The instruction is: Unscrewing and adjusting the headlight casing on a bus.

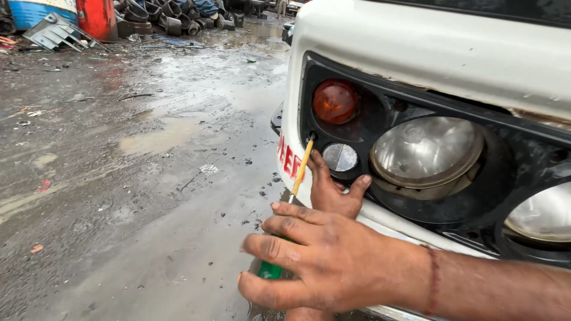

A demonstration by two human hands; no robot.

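Note:
My right hand is closed around the green handle of a screwdriver. Its yellow shaft slants up, and the tip meets the left edge of the black headlight housing on a white vehicle. A red thread circles my right wrist. My left hand lies on the housing beyond it. The index finger runs alongside the shaft, and the thumb is spread toward the large round headlight. A small round white lamp sits just above this hand, with an orange round lamp higher up.
Wet, muddy ground with puddles stretches to the left. Scrap metal parts, a red drum and a blue drum stand at the far back. A second headlight shows at the right edge.

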